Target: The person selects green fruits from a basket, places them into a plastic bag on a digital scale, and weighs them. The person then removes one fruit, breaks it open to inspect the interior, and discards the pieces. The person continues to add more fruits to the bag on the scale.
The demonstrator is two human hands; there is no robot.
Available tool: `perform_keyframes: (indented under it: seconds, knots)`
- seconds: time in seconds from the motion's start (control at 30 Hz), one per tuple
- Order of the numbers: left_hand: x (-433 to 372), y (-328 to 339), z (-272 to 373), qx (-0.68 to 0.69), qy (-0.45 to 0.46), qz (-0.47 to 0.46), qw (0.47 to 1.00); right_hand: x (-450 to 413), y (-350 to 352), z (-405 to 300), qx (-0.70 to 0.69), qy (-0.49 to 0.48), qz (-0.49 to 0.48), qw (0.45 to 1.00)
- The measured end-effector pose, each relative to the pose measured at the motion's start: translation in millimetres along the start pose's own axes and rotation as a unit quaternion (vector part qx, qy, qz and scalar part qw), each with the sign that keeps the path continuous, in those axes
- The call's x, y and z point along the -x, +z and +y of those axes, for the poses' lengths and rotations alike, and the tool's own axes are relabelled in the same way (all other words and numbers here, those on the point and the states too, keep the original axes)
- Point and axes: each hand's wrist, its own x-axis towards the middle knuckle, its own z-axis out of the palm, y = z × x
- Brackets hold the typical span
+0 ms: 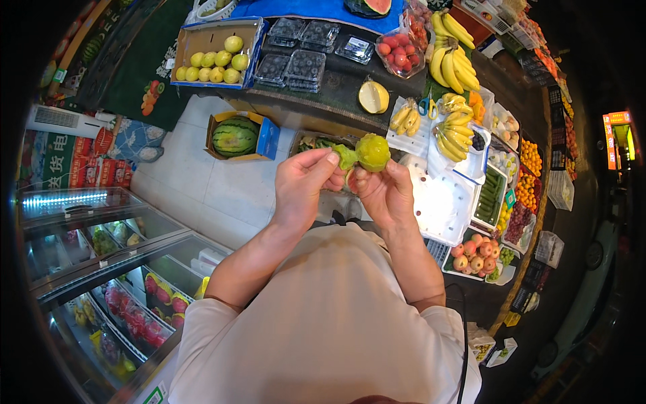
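Above the floor in front of my body, my right hand [386,194] holds a round yellow-green fruit [373,151] between thumb and fingers. Its surface looks wet and uneven, and I cannot tell its kind. My left hand [308,177] pinches a thin, crumpled green piece [345,156], which looks like peel and touches the fruit's left side. Both hands are close together, with the fruit at their fingertips. Partly hidden behind them, an open box [303,139] on the floor contains dark green scraps.
A watermelon [235,136] sits in a cardboard box on the tiled floor. Blue-handled scissors [429,107] lie near bananas [452,65] on the display. White foam trays [439,202] stand at my right. A glass-topped display fridge [116,272] flanks my left.
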Motion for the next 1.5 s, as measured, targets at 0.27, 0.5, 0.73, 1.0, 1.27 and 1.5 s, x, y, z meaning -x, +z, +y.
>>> perform_keyframes:
  seconds: [0.27,0.5,0.73,1.0,1.27,1.5]
  knots:
    - [6.8,-8.1,-1.8,-0.005,0.0,0.036,0.999,-1.0,6.9,-7.6,0.08,0.005,-0.021,0.997]
    - [-2.3,-38.8,5.2,0.006,0.072,0.133,0.989,13.6,41.9,-38.9,0.216,-0.026,-0.062,0.974]
    - [-11.0,-70.5,-22.4,-0.038,0.017,0.18,0.983,11.8,140.8,-67.4,0.283,-0.036,-0.368,0.885]
    - [-15.4,-122.0,-60.8,-0.042,-0.059,0.251,0.965,-36.6,89.9,-51.7,0.266,0.042,-0.261,0.927]
    - [-25.1,-162.1,-77.6,-0.059,-0.098,0.328,0.938,-70.1,10.5,-54.1,0.319,0.064,-0.007,0.946]
    - [-45.7,-164.0,-82.4,-0.049,-0.106,0.341,0.933,-92.1,-13.0,-52.8,0.261,0.106,0.059,0.958]
